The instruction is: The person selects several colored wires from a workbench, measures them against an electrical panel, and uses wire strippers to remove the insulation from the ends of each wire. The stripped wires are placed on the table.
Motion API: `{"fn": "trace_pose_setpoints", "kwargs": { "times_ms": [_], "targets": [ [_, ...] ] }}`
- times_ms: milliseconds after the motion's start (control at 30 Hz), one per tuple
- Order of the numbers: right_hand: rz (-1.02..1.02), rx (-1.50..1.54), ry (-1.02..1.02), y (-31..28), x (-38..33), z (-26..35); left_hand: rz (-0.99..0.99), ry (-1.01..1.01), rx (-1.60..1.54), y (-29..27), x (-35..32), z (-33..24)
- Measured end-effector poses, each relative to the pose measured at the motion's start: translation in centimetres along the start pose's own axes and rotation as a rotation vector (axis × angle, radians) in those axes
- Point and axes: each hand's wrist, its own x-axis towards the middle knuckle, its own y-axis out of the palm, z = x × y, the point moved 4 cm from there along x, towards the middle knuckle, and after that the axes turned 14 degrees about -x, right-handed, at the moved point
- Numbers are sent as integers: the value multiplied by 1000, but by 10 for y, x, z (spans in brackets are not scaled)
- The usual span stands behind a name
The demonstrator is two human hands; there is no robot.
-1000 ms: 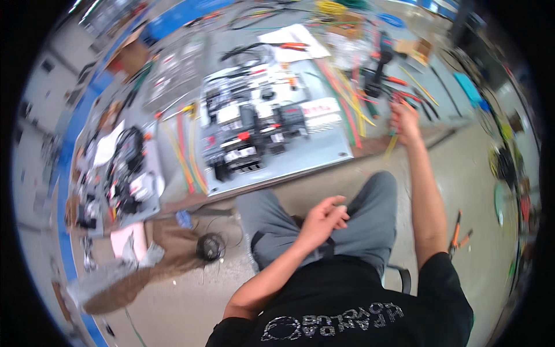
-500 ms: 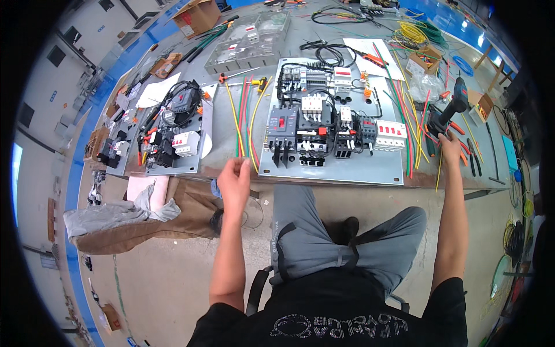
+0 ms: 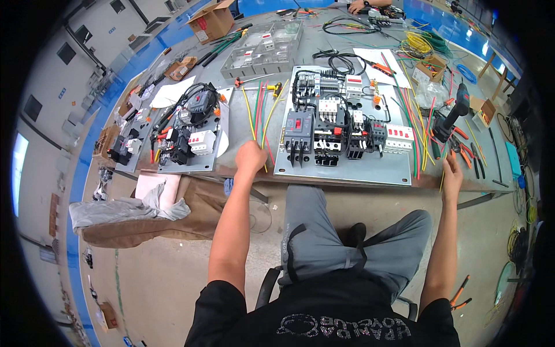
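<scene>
My left hand [image 3: 251,157] is closed, knuckles up, over the lower ends of several yellow, green and red wires [image 3: 258,115] at the table's front edge; whatever its fingers hold is hidden. Right of it lies a metal mounting plate [image 3: 341,171] fitted with breakers, contactors and black wiring. My right hand [image 3: 452,173] hangs at the front edge with a short yellow wire [image 3: 441,182] pinched in its fingers. Just beyond that hand stands a black cordless drill [image 3: 454,115], with orange-handled pliers [image 3: 464,159] close by. More coloured wires [image 3: 415,127] run along the plate's right side.
A second fitted plate [image 3: 188,168] lies to the left. Behind are a grey plastic tray [image 3: 234,70], a cardboard box [image 3: 211,23] and yellow cable coils [image 3: 419,43]. A co-worker's hand [image 3: 356,7] shows at the far edge. An orange-handled tool [image 3: 461,298] is low on the right.
My left hand has moved forward over the wire ends and its fingers have curled in. My right hand keeps the yellow wire near the edge. The whole view has shifted slightly.
</scene>
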Motion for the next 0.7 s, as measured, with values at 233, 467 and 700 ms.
{"fn": "trace_pose_setpoints", "kwargs": {
  "times_ms": [233,467,700],
  "targets": [
    [-127,103,26,-15,-60,36,41,-155,-727,-15,-6,23],
    [470,198,24,50,-170,151,156,-268,-1471,-61,-111,-41],
    [1060,699,52,123,-234,252,702,-215,-1712,-21,-228,-152]
  ]
}}
